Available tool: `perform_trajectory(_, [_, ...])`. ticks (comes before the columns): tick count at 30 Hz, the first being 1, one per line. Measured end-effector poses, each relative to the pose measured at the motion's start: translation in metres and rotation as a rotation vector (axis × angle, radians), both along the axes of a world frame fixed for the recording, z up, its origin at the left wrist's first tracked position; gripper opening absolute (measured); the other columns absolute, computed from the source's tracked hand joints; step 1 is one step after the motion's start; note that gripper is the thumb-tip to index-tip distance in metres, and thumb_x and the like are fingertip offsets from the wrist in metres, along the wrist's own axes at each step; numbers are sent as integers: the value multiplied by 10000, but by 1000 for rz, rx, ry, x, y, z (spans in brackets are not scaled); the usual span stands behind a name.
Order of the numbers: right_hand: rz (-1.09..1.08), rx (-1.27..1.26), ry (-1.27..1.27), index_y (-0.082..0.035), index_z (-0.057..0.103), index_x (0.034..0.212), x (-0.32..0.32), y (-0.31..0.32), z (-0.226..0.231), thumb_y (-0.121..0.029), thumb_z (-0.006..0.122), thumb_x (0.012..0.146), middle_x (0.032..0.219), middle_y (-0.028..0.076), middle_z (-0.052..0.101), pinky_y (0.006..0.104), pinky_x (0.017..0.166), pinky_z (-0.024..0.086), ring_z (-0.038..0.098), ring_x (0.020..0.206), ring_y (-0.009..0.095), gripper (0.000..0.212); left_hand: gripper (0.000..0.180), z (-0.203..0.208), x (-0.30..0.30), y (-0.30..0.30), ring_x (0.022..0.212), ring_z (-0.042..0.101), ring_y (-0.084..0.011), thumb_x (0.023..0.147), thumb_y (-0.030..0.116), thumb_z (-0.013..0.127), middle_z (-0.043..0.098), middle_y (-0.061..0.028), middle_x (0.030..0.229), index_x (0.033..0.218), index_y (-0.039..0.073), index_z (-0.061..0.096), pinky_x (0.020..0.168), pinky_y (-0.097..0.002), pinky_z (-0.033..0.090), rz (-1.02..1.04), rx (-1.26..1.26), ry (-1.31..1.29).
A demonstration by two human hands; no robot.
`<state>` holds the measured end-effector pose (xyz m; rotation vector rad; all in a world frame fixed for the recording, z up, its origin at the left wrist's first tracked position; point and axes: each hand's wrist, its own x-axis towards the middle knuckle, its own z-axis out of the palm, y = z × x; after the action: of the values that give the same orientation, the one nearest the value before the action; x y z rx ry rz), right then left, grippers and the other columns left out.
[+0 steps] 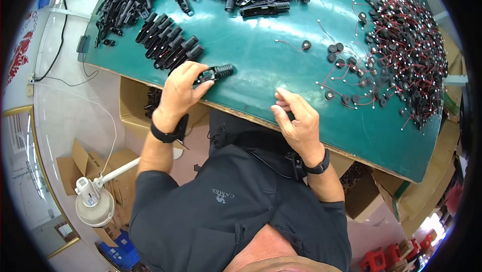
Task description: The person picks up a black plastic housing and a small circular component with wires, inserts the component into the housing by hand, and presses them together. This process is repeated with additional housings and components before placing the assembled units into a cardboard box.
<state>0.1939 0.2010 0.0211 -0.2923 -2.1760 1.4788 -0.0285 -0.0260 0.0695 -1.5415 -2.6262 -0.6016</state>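
- A black part with a ribbed end (219,72) is at the near edge of the green surface (351,139), left of the middle of that edge.
- The left hand (179,88) holds it: fingertips on its far side, thumb on its near side, the grip narrow. The ribbed end points right, clear of the fingertips; its other end is partly hidden by the hand.
- The right hand (299,121) is over the near edge, well apart from the part, thumb and fingertips a narrow gap apart; whether they pinch something small cannot be told.
- Just beyond the left hand, a slanting row of similar parts (169,43) lies side by side, ribbed ends to the right.
- A heap of black pieces (123,8) covers the far left corner.
- More ribbed parts (264,10) lie loose toward the far edge.
- Along the right edge, a heap of small round pieces with red wires (409,46) spreads inward; one round piece (307,45) lies apart, nearer the middle.
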Motion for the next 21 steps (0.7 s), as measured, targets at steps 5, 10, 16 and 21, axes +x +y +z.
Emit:
perform_trajectory(5, [189, 126, -127, 0, 694, 1318, -31, -14, 20, -57, 812, 903, 1199, 183, 748, 346, 850, 616, 763, 1017, 260, 436, 648, -46, 5, -27, 1240, 590, -363, 759, 317, 933, 641, -129, 1326, 1326, 117, 692, 1012, -511, 488, 362, 154, 242])
perform_trajectory(10, [253, 424, -22, -41, 658, 1383, -117, -40, 23, -139, 832, 888, 1395, 238, 653, 425, 1052, 550, 665, 1269, 352, 534, 886, -33, -17, -37, 1470, 409, -411, 707, 430, 957, 488, -157, 1552, 1474, 162, 604, 1144, -606, 385, 429, 257, 281])
perform_trajectory(16, [235, 455, 1, -62, 579, 1515, -232, -71, 4, -325, 791, 934, 1611, 260, 481, 468, 1208, 424, 496, 1465, 414, 672, 1028, -40, -40, -53, 1548, 297, -449, 669, 515, 959, 375, -200, 1641, 1549, 193, 537, 1217, -665, 289, 426, 125, 83])
perform_trajectory(21, [455, 444, -71, -59, 566, 1534, -279, -108, -9, -366, 756, 958, 1618, 255, 482, 470, 1211, 420, 489, 1476, 416, 680, 1007, -51, -43, -80, 1535, 316, -464, 661, 522, 960, 386, -211, 1634, 1526, 191, 564, 1214, -673, 291, 484, 183, -1])
